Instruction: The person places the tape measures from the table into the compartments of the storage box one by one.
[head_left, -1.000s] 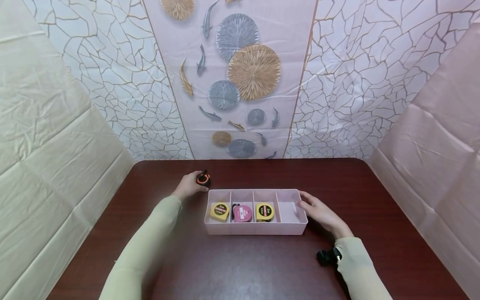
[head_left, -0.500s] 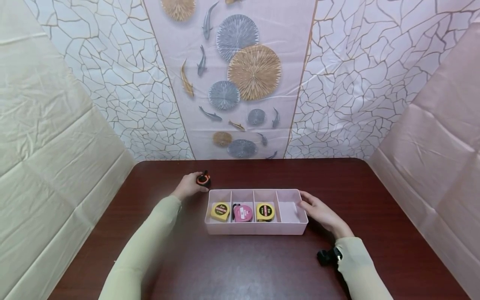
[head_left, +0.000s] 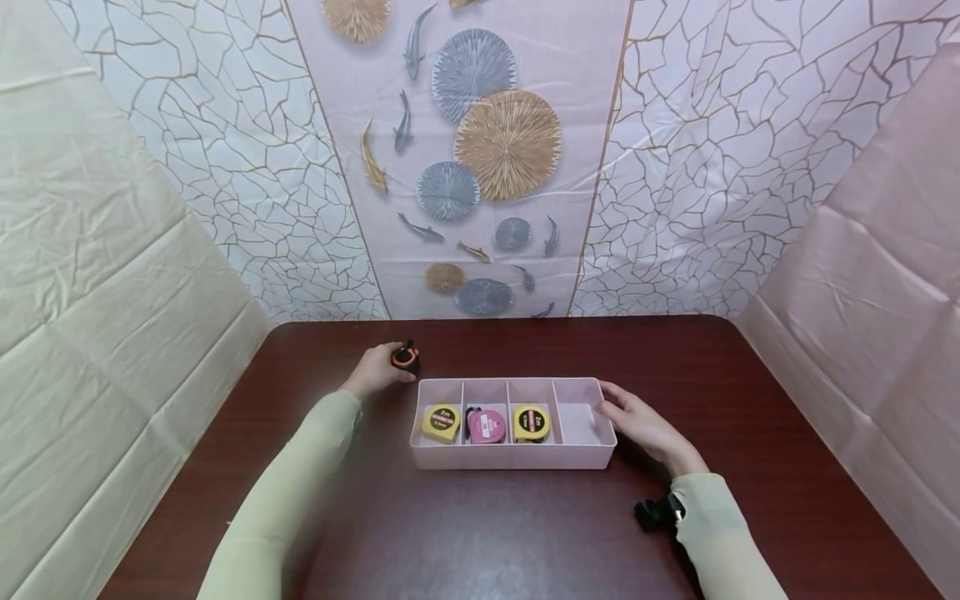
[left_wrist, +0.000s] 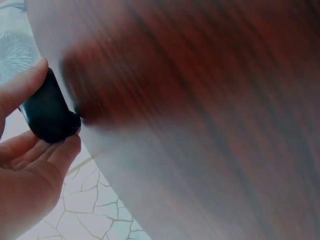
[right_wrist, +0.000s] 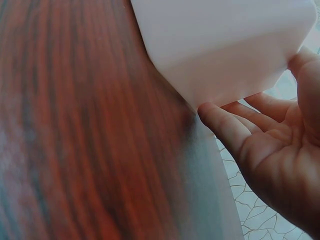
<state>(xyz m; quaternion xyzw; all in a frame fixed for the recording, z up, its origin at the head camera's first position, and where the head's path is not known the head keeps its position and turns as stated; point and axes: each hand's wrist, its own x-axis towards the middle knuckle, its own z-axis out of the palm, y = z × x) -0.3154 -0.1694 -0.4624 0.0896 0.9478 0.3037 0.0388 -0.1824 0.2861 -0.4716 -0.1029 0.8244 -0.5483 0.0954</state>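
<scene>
My left hand (head_left: 375, 369) holds a black and orange tape measure (head_left: 406, 358) by its sides, just beyond the box's far left corner. In the left wrist view the tape measure (left_wrist: 49, 111) shows only its dark side, between thumb and fingers. A pale pink box (head_left: 513, 457) with several compartments sits on the table. From the left, its compartments hold a yellow tape measure (head_left: 441, 423), a pink tape measure (head_left: 486, 426) and another yellow tape measure (head_left: 531, 424); the rightmost is bare. My right hand (head_left: 647, 427) grips the box's right end, fingers at its far corner.
The dark red-brown table (head_left: 480, 533) has a far edge against a patterned cloth backdrop (head_left: 675, 183). Plain cloth walls (head_left: 112, 333) rise on both sides. A black device (head_left: 657, 513) is strapped at the right wrist.
</scene>
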